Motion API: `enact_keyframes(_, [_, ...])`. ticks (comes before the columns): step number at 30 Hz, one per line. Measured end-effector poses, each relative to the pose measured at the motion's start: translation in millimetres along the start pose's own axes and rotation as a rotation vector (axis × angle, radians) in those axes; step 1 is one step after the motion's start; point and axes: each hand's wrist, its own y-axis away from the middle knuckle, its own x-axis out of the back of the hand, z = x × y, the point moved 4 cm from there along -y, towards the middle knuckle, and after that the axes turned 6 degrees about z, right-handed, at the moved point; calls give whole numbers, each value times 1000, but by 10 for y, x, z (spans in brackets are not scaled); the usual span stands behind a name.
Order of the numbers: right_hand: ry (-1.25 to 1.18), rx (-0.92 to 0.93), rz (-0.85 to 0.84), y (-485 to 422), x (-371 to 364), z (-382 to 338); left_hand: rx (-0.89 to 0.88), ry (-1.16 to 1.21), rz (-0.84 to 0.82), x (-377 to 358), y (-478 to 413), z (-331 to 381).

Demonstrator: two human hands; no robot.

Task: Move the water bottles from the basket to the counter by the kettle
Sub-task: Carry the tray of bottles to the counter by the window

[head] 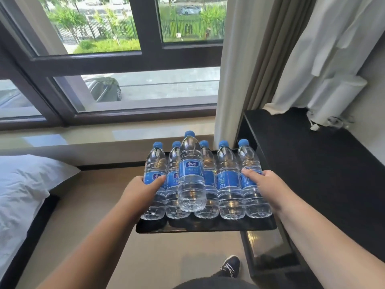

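Several clear water bottles with blue caps and blue labels lie side by side on a black tray (206, 226) held out in front of me. One more bottle (191, 180) lies on top of the row in the middle. My left hand (143, 189) grips the leftmost bottle (155, 184) at the tray's left side. My right hand (263, 184) grips the rightmost bottle (251, 184) at the tray's right side. The tray's underside and my fingertips are hidden. No kettle is in view.
A dark counter (312, 163) runs along the right, with a white rolled item and cable (331, 105) at its far end under curtains. A window sill (104, 140) lies ahead, a bed with a white pillow (27, 184) on the left. My shoe (231, 265) is below.
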Motion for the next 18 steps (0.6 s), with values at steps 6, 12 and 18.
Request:
enact_keyframes(6, [-24,13,-10,-796,250,-436,5,-2,-19,-472,-601,525])
enact_keyframes(12, [-56,32,20,-1423,593,-739,-17,-8,-49,-954,-1128,1035])
enact_keyframes(18, [-128,-13,115,-1819,937,-778,-34,-38,-123,-1430,-1593,1402])
